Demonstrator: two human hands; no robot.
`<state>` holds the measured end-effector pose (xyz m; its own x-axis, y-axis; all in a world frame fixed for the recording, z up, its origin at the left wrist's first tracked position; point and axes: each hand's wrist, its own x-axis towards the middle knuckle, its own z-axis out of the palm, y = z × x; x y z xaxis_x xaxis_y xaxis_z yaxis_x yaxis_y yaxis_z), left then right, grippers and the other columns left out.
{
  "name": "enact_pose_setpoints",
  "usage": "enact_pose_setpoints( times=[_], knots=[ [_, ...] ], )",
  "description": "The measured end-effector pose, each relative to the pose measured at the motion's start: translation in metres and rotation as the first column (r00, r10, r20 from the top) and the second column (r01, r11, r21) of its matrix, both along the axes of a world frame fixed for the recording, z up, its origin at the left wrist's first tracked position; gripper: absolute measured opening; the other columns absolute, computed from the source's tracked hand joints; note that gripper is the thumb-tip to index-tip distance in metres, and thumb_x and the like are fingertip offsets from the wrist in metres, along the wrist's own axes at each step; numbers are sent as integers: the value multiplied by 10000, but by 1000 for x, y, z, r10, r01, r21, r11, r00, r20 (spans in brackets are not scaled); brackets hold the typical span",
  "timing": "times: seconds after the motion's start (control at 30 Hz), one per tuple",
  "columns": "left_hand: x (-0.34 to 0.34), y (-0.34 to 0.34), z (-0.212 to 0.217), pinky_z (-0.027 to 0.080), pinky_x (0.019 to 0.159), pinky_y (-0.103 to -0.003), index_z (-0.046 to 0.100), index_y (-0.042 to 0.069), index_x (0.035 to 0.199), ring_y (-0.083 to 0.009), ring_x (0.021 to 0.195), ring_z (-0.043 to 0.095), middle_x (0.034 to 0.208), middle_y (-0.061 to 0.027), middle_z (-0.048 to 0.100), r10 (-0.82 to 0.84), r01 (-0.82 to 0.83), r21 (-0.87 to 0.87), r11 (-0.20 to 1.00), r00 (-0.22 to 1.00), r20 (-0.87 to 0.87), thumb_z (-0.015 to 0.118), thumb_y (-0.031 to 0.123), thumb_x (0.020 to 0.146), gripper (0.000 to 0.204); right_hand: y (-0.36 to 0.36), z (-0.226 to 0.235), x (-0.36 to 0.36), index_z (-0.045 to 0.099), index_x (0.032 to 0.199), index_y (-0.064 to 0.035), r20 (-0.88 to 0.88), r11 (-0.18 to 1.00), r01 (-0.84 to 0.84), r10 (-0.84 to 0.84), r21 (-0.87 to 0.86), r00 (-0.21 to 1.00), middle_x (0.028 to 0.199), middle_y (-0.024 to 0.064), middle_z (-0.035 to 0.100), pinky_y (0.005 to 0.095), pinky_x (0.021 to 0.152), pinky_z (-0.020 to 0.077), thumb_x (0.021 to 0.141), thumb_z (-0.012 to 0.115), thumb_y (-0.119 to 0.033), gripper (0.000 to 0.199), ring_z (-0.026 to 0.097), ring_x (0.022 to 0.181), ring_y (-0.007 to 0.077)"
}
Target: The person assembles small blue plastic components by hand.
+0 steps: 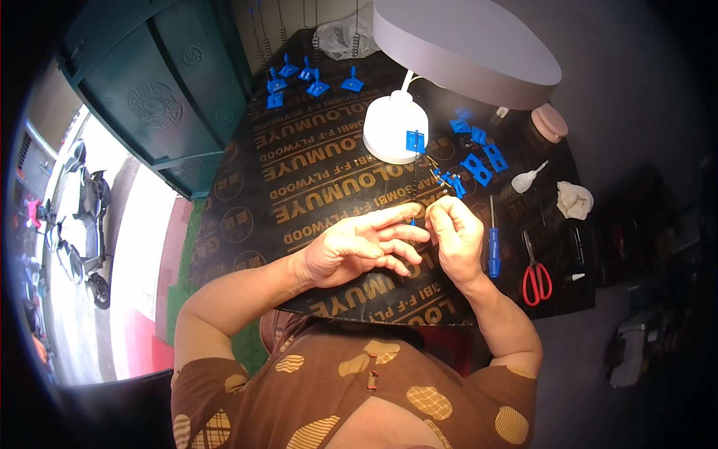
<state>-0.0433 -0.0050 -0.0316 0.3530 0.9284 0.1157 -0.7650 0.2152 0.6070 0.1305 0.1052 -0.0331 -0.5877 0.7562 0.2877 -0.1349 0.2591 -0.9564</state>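
Blue part [412,221], tiny, sits pinched between both hands above the front-centre of a dark plywood board [299,179] w/ gold lettering. Left hand [359,247] lies half open, index finger stretched to the part, other fingers loosely curled. Right hand [454,232] is closed, fingertips nipped on the part; exact shape too small to tell.

Board fills the middle of a dim room; green bin [161,90] at left, bright street w/ parked scooters [82,217] beyond. White lamp [395,127] stands at board centre, its round shade overhead.

Loose blue clips: 5 at far edge [299,78], approx 5 more right of lamp [479,157], 1 on the lamp base. Also 1 blue screwdriver [493,247], 1 pair red scissors [535,273], 1 small white bottle [525,179], 1 crumpled white rag [574,200], 1 clear plastic bag [340,37] at far edge.
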Motion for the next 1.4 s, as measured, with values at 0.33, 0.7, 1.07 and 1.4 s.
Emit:
enact_pose_setpoints(
  times=[0.33, 0.7, 1.07, 1.4],
  knots=[
    [2, -3, 1, 437, 974, -429, 286, 17, 1453, -297, 1132, 534, 1372, -227, 439, 50, -44, 48, 998, 988, -146, 554, 47, 850, 661, -6, 2, -5, 561, 873, 3, -38, 992, 30, -25, 119, 999, 803, 4, 553, 184, 591, 419, 899, 553, 13, 29, 507, 670, 37],
    [2, -4, -2, 432, 974, -438, 317, -8, 1435, -296, 1129, 535, 1348, -209, 462, 57, -47, 60, 997, 981, -184, 548, 39, 835, 645, 2, -1, -5, 617, 856, 5, -64, 908, 19, 9, 419, 998, 780, 64, 573, 247, 595, 461, 785, 648, 78, 106, 571, 690, 133],
    [-20, -5, 24, 477, 900, -381, 470, -94, 1295, -241, 956, 618, 1163, -201, 603, 518, -396, 359, 845, 773, -367, 536, 163, 820, 544, 4, 10, 3, 577, 777, 5, -39, 885, 56, -43, 463, 998, 714, 62, 545, 267, 547, 408, 860, 606, -7, 89, 508, 610, 142],
    [-41, -35, 40, 466, 885, -279, 590, -14, 1142, -134, 971, 592, 1053, -70, 625, 646, -468, 568, 677, 9, -763, 619, 50, 857, 294, 7, -9, -7, 521, 1142, 18, -179, 952, 99, -48, 289, 983, 860, -7, 556, 137, 549, 384, 907, 513, 43, 236, 467, 630, -7]
  ],
)
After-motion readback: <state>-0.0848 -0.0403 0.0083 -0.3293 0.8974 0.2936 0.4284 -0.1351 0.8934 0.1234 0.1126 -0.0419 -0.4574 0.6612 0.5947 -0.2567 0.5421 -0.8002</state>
